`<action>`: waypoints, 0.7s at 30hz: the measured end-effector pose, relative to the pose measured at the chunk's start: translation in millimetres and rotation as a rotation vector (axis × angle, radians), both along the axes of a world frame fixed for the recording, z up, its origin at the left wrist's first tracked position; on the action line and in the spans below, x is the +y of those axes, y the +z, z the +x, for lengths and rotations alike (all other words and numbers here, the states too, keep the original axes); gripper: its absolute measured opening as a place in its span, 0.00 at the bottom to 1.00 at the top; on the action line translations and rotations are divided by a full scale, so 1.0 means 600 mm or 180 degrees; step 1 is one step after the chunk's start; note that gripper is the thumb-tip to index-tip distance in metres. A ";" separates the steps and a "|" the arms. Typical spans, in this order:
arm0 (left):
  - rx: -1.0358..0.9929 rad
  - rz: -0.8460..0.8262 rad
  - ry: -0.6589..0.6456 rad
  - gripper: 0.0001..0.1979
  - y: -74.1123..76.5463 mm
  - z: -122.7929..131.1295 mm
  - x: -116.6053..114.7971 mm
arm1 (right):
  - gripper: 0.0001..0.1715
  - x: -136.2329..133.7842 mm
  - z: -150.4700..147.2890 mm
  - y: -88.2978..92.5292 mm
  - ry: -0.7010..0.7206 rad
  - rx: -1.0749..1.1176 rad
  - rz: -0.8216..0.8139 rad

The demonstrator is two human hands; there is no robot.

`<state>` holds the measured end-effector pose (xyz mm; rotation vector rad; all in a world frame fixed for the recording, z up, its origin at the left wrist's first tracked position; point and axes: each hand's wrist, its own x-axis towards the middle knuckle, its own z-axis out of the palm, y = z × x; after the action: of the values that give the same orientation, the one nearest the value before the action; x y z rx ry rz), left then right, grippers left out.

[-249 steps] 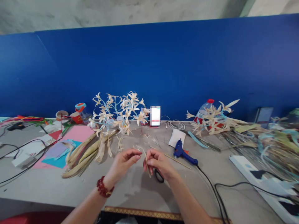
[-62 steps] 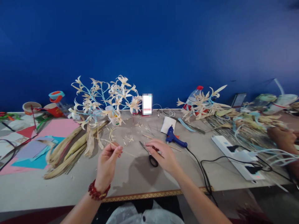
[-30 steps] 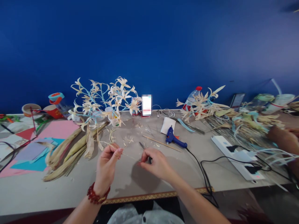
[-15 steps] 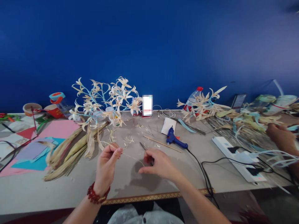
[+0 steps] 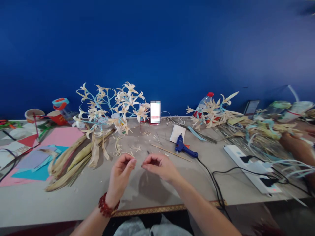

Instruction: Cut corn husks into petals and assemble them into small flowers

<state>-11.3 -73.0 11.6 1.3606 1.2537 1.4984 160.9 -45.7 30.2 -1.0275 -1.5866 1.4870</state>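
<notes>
My left hand, with a red bead bracelet at the wrist, is closed in a pinch above the table's middle. A thin pale strip, looking like corn husk, shows at its fingertips. Just to the right, my right hand is closed too, thumb against fingers; what it pinches, if anything, is too small to make out. A narrow gap separates the two hands. Behind my right hand the tip of a dark thin tool peeks out, mostly hidden. Small pale scraps lie beyond the hands.
Dried husks and coloured paper lie left. Pale husk flowers stand behind. A wooden stick, blue glue gun and corded power strip are right. Another person's hand works at far right.
My left hand has moved right, and my right hand has shifted slightly left and up, its fingers closing together. The other person's hand has moved a little.
</notes>
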 end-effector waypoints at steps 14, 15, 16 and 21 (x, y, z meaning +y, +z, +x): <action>0.2408 0.2169 0.0470 0.26 0.037 -0.024 -0.011 | 0.10 0.006 0.016 -0.011 0.0212 0.0579 -0.0822; 0.2608 0.2046 0.0161 0.24 0.040 -0.024 -0.007 | 0.10 0.005 0.015 -0.010 0.0227 0.0621 -0.0791; 0.2693 0.1868 -0.0068 0.21 0.042 -0.024 -0.003 | 0.10 0.004 0.015 -0.009 0.0229 0.0674 -0.0763; 0.1765 0.0733 -0.0422 0.05 0.033 -0.015 0.013 | 0.12 0.001 0.013 -0.006 0.0004 0.0840 -0.0749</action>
<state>-20.3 -65.2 31.2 2.0682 1.3052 1.2406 168.6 -45.0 26.8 -0.9116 -1.2499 1.7614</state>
